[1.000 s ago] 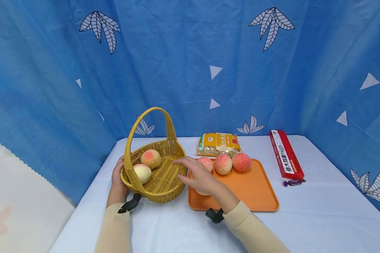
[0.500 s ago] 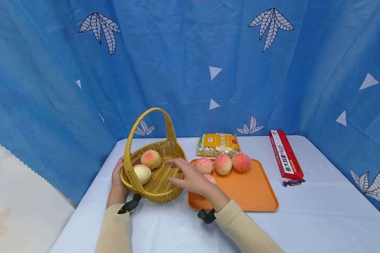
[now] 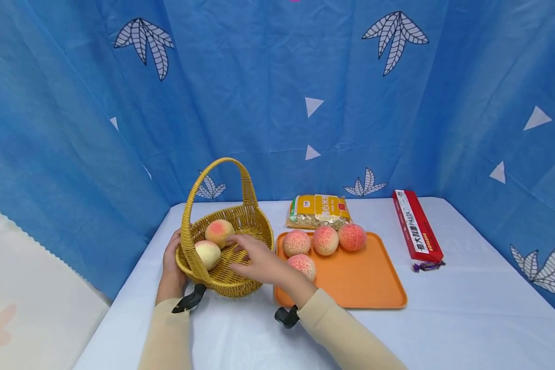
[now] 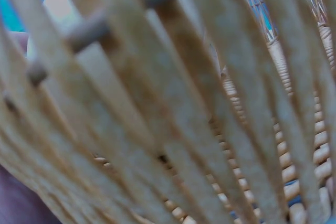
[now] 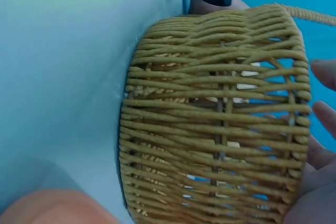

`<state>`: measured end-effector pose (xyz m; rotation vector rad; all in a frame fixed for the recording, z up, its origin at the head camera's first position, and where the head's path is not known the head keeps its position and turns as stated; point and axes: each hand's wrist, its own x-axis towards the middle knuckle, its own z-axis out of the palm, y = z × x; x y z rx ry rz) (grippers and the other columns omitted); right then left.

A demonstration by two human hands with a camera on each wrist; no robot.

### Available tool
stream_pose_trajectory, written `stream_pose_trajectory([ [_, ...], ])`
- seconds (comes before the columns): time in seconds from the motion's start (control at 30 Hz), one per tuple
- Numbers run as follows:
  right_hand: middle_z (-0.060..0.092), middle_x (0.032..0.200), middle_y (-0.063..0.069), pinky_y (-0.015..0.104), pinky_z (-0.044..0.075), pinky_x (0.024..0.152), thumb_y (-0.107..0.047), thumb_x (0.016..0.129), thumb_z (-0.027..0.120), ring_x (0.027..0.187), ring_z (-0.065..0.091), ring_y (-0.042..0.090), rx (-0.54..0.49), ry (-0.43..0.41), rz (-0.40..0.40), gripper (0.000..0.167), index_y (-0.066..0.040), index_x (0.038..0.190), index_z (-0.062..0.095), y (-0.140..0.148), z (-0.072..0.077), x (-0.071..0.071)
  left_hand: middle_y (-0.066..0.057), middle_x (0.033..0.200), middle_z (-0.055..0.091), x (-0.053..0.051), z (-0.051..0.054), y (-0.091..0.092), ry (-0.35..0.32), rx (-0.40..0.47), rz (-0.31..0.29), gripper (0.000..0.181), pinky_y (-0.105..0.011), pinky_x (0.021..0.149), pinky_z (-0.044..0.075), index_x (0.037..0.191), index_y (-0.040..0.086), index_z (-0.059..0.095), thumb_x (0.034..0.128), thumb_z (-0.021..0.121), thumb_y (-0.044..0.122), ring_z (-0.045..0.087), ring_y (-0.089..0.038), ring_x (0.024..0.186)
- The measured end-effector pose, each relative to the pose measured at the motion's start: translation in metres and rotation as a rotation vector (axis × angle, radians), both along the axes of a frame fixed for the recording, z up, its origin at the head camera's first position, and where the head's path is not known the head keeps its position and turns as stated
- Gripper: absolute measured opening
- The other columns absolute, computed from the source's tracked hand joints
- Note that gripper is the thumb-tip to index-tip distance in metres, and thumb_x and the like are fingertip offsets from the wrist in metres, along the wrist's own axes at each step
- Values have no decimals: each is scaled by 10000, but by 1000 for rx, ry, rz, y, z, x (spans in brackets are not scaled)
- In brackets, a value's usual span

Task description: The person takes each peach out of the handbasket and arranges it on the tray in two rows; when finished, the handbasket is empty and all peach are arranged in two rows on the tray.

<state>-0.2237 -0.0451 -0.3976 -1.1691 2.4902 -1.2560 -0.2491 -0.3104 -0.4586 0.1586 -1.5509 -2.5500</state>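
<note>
A golden wicker basket [image 3: 254, 277] with a tall handle stands at the left of the table. Two peaches lie inside it: one pale [image 3: 207, 255], one yellow with a red blush [image 3: 218, 232]. My left hand [image 3: 170, 261] holds the basket's left side from outside; its weave fills the left wrist view. Over the basket's right rim reaches my right hand [image 3: 260, 261], fingers spread and holding nothing, fingertips close to the blushed peach. Whether they touch it I cannot tell. In the right wrist view its fingers [image 5: 326, 116] show beside the rim.
Right of the basket lies an orange tray [image 3: 361, 285] bearing several pinkish speckled peaches [image 3: 326, 240]. Behind it is a yellow food packet [image 3: 318, 211]. Farther right are a red pasta box [image 3: 418, 226] and a purple-wrapped candy [image 3: 428, 266]. A blue curtain [image 3: 268, 103] closes the back.
My right hand has moved left, from above the tray's edge farther into the basket, uncovering a peach on the tray. The left hand and basket have stayed put.
</note>
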Motion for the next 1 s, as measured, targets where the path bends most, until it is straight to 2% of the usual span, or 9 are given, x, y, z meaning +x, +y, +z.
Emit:
stream_pose_trajectory([
  [0.23, 542, 1425, 22, 322, 542, 956, -214, 946, 684, 1240, 592, 172, 48, 7, -4, 577, -208, 1469, 440, -8, -1, -4, 119, 1258, 554, -2, 3, 3, -9, 29, 0, 318, -214, 1064, 377, 1252, 267, 552, 1067, 316, 160, 470, -70, 1224],
  [0.37, 532, 1439, 29, 317, 548, 934, -234, 940, 689, 1250, 588, 221, 69, 8, 10, 597, -207, 1478, 429, -10, 0, -6, 112, 1262, 553, -1, 5, 3, -22, 44, 5, 320, -218, 1066, 374, 1245, 269, 554, 1066, 314, 156, 473, -70, 1219],
  [0.6, 512, 1460, 46, 259, 505, 937, -278, 931, 700, 1237, 585, 239, 130, 1, 9, 647, -225, 1502, 400, -17, -3, -11, 106, 1270, 546, 0, 4, 2, -23, 52, 3, 350, -222, 1072, 365, 1274, 250, 533, 1064, 284, 123, 458, -81, 1231],
  [0.7, 450, 1510, 72, 297, 503, 982, -300, 927, 704, 1267, 572, 248, 149, -19, 0, 693, -252, 1526, 359, -22, -3, -12, 106, 1265, 547, -1, 3, 2, -23, 54, 8, 356, -219, 1068, 369, 1279, 246, 533, 1062, 282, 118, 458, -80, 1228],
  [0.83, 351, 1577, 48, 384, 491, 1037, -342, 915, 713, 1324, 534, 240, 201, -6, -14, 742, -297, 1544, 322, -31, -5, -13, 107, 1235, 564, -2, 0, 1, -24, 66, 15, 348, -211, 1040, 391, 1248, 258, 555, 1061, 294, 126, 470, -79, 1208],
  [1.0, 325, 1599, 19, 428, 467, 1072, -344, 923, 704, 1359, 500, 235, 234, 17, -4, 745, -293, 1554, 311, -37, -5, -16, 107, 1263, 555, -2, 1, 3, -15, 64, 5, 346, -232, 1077, 360, 1264, 253, 545, 1058, 297, 128, 457, -85, 1242],
])
